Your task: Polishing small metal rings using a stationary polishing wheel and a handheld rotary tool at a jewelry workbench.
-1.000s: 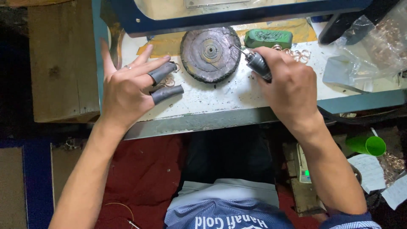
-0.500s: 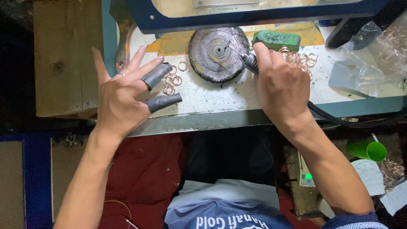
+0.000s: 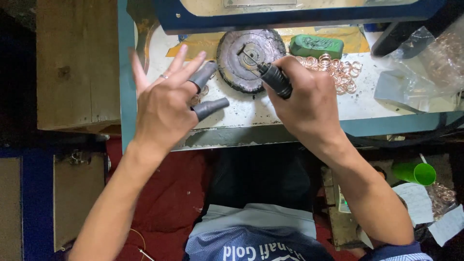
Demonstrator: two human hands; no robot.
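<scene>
— What's the left hand (image 3: 162, 108) doing?
— Spread open, grey finger guards (image 3: 209, 92) on, hovering over small rings (image 3: 197, 98) at the bench edge (image 3: 232, 126).
— And the right hand (image 3: 309, 104)?
— Closed around a black rotary handpiece (image 3: 274, 78), its tip on the dark round pad (image 3: 251, 59). Beyond lie copper rings (image 3: 338, 70) and a green compound bar (image 3: 316, 46).

**One head-worn view, straight down over the bench**

A single camera sits on the person's head and faces steeply downward, close to the work. The white, paint-chipped bench top with its teal edge (image 3: 309, 113) crosses the upper frame; both forearms enter from below, above the person's own lap. No second view shares the scene.
</scene>
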